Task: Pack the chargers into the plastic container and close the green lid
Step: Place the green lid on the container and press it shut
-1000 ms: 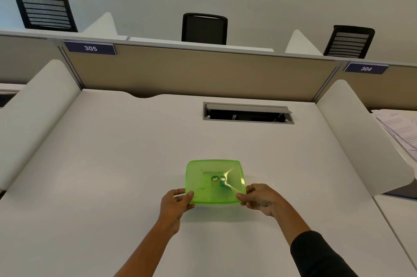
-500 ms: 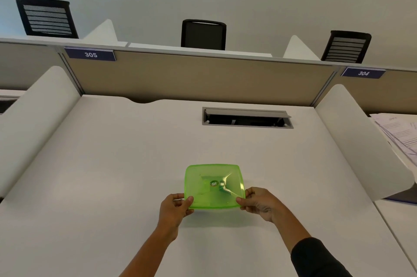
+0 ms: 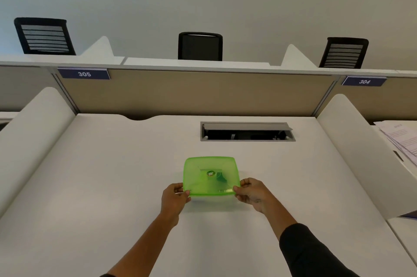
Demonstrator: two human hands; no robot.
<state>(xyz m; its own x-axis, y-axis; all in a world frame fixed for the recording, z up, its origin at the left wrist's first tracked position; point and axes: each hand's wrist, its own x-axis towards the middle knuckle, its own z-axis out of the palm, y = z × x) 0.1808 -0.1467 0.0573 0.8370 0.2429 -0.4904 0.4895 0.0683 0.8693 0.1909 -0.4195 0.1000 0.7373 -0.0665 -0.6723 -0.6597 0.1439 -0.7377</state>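
A translucent green lid (image 3: 211, 175) with a round sticker at its centre covers the plastic container on the white desk (image 3: 112, 175). The container beneath is almost wholly hidden by the lid. My left hand (image 3: 174, 195) pinches the lid's near left corner, thumb on top. At the near right corner my right hand (image 3: 250, 191) grips the lid the same way. A dark shape shows faintly through the lid; no chargers can be made out.
An open cable hatch (image 3: 247, 131) is set in the desk behind the container. White side dividers (image 3: 352, 141) flank the desk, and a beige partition (image 3: 191, 93) closes the back. Papers (image 3: 404, 139) lie on the neighbouring desk at right. Black chairs (image 3: 200, 46) stand beyond.
Both hands have stayed on the lid's near corners. The view has tilted slightly, and the lid now looks flatter, with less glare on it.
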